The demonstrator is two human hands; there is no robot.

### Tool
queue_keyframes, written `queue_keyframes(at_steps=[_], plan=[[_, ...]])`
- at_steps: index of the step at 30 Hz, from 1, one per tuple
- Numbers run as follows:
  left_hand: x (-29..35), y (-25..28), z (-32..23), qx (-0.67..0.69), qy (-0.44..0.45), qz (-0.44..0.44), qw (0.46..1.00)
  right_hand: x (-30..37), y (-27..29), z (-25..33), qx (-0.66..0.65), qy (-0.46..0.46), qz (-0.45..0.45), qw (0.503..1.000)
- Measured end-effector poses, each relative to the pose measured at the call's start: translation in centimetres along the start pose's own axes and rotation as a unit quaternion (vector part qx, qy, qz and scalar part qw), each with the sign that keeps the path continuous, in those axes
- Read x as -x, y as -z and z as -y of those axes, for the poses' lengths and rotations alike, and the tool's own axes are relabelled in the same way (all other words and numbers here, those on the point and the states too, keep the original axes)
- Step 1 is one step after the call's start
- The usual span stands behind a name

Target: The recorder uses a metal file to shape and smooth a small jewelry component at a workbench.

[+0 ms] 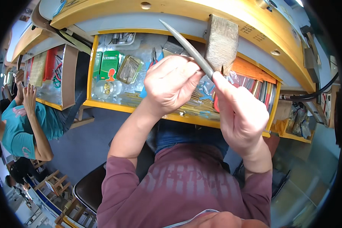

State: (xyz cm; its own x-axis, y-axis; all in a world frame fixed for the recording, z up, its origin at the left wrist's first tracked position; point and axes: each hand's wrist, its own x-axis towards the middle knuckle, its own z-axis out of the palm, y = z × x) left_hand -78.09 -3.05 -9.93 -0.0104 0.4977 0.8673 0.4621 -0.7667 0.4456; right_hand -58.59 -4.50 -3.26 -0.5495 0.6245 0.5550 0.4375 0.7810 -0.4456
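Observation:
A tapered steel ring mandrel (184, 43) slants across the view, its narrow tip toward the upper left. My right hand (241, 114) is closed round its thick end, with the thumb along the metal. Close beside it, my left hand (171, 81) is closed too, fingertips pinched against the mandrel's middle. Whatever those left fingers may hold is hidden. Just behind the mandrel, a worn wooden bench pin (221, 41) juts from the bench edge.
Under my hands an open yellow drawer (121, 108) holds pliers (153, 56), a green box (109, 64), a tray of thin metal bits (129, 69), brass rods (195, 110) and files (268, 93). A curved wooden bench (171, 6) runs beyond. A person in teal (30, 129) sits to the left.

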Motion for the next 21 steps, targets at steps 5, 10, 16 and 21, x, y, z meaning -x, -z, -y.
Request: queue_keyframes(at_steps=[5,10,16,21], plan=[[0.1,0.0,0.4,0.002,-0.019,-0.002,1.0,5.6,2.7,0.5,0.058,-0.048,-0.015,0.997],[-0.4,-0.2,0.2,0.003,-0.029,-0.002,1.0,4.2,2.5,0.1,0.06,-0.006,0.004,0.998],[-0.2,0.1,0.0,0.009,0.021,0.019,1.0,1.4,2.0,1.3,0.008,-0.041,-0.022,0.999],[0.1,0.0,0.4,0.009,-0.007,-0.002,1.0,5.9,3.9,1.0,0.045,-0.067,0.015,0.997]])
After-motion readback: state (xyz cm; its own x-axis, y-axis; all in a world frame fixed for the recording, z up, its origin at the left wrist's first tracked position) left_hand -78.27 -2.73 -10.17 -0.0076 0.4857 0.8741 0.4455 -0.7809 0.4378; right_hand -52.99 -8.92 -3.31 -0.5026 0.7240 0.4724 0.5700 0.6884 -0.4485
